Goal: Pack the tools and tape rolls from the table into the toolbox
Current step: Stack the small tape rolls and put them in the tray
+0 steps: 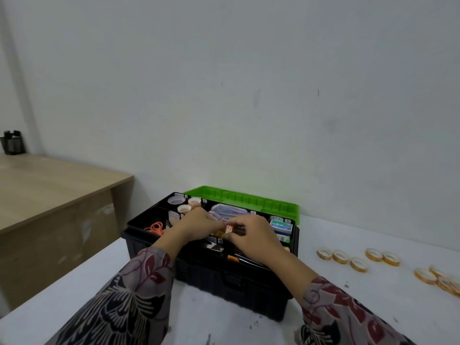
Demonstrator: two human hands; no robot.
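An open black toolbox with a green lid stands on the white table. Both my hands hover over its tray. My left hand and my right hand together pinch a small roll of tape with a red and white label. In the tray lie orange-handled scissors, tape rolls, a clear plastic bag and a green staple box. Several amber tape rolls lie on the table to the right.
A wooden desk stands at the left with a black mesh holder on it. A plain wall runs just behind the toolbox. More tape rolls lie near the right edge of the view.
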